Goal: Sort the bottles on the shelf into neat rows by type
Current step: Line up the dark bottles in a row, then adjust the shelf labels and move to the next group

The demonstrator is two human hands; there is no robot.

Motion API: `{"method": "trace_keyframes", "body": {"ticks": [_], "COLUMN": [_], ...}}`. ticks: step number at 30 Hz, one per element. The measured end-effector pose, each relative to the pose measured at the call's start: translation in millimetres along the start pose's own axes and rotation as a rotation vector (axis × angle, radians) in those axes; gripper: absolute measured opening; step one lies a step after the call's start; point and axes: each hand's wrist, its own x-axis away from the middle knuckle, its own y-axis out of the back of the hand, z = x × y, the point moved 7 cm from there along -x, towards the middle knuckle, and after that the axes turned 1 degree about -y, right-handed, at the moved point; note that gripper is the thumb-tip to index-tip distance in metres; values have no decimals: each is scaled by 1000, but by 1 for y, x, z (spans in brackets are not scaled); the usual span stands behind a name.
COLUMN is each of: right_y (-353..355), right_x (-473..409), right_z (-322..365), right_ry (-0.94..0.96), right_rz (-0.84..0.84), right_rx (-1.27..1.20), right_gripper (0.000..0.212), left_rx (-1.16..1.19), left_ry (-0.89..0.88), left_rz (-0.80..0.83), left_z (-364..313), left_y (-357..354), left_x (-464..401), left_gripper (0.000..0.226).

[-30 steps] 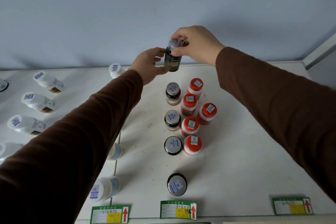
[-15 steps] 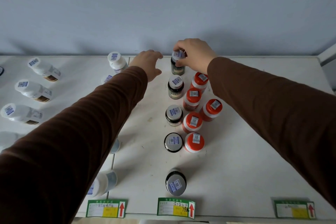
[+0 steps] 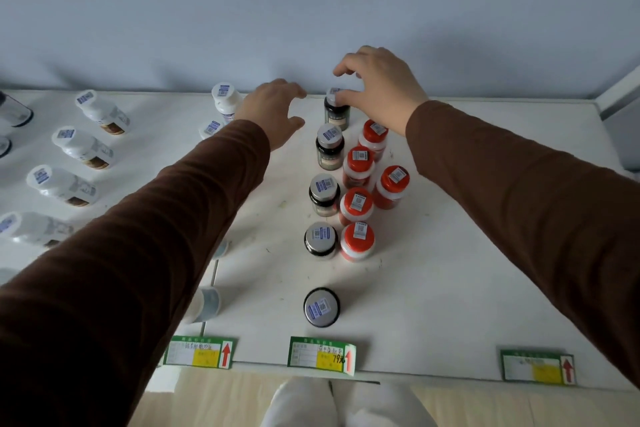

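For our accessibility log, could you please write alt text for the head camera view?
A person's right hand holds the cap of a dark bottle at the back of a row of grey-capped bottles on a white shelf, while the left hand hovers open beside it. Red-capped bottles stand alongside; white bottles line the left.

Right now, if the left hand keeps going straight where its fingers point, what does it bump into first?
Probably the back wall. The left hand points between the white bottle and dark bottle, though depth is unclear.

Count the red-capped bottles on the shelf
5 red-capped bottles: four in a line beside the dark bottles, one to their right. None seem hidden.
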Motion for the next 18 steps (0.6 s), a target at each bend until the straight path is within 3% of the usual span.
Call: {"method": "trace_keyframes", "body": {"ticks": [10, 18], "right_y": [53, 70], "right_x": [148, 286], "right_z": [29, 8], "right_ry": [-56, -184], "right_rz": [-111, -133], "right_rx": [-47, -88], "right_gripper": [28, 25], "left_rx": [28, 127], "left_ry": [-146, -233], "left_rz": [-103, -97], "left_z": [-75, -158], "left_y": [38, 4], "left_x": [118, 202], "left_gripper": [43, 43]}}
